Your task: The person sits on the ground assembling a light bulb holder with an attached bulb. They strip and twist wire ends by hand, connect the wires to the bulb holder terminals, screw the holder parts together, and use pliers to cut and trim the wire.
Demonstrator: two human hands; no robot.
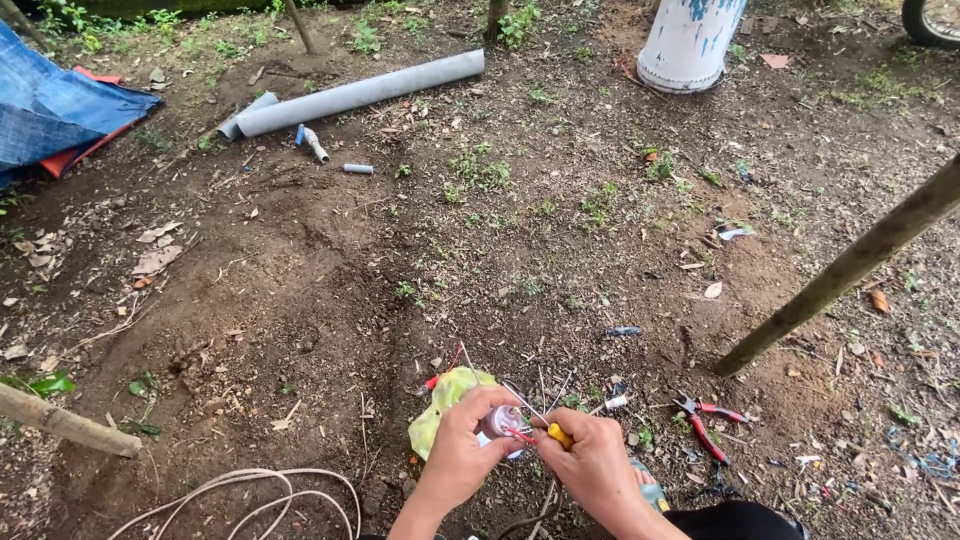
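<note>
My left hand holds a small round pinkish-grey fitting with thin red and white wires coming out of it. Beside it, my right hand grips a yellow-handled tool, whose tip points at the fitting. Both hands work low in the view, just above bare brown soil. A crumpled yellow-green plastic bag lies on the ground right behind my left hand.
Red-handled pliers lie on the soil to the right. A white cable loops at lower left. Grey plastic pipes lie far back, a blue tarp at far left, a white-blue post base at the top, a slanted pole at right.
</note>
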